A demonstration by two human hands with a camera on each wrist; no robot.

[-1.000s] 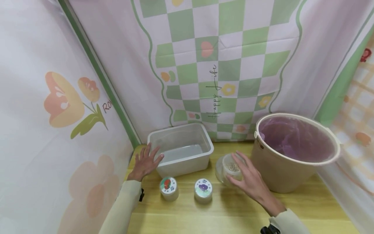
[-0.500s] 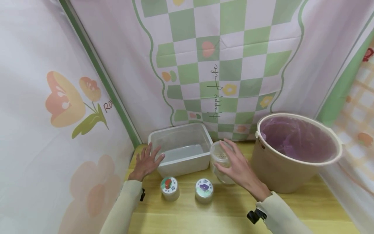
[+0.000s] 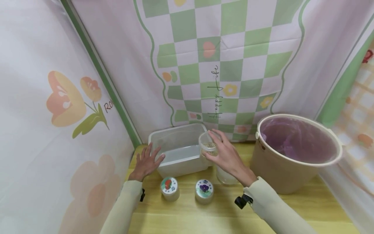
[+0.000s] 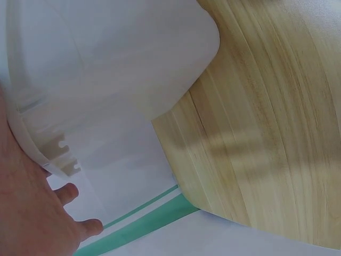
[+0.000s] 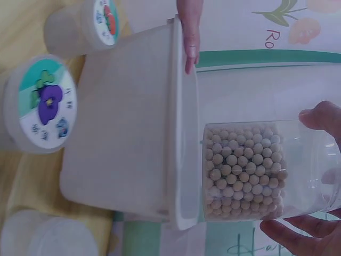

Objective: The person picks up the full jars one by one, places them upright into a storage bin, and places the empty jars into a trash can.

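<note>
Head view | bead jar, upright, now shifted leftward from nearer the bin to just above the tub's right rim — evidently mid-carry, not yet set down | right hand: fingers pinching the jar's sides | left hand: fingers spread at the tub's left rim

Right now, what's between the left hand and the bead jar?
The white tub: the head view shows its open interior between the left hand and the bead jar.
</note>
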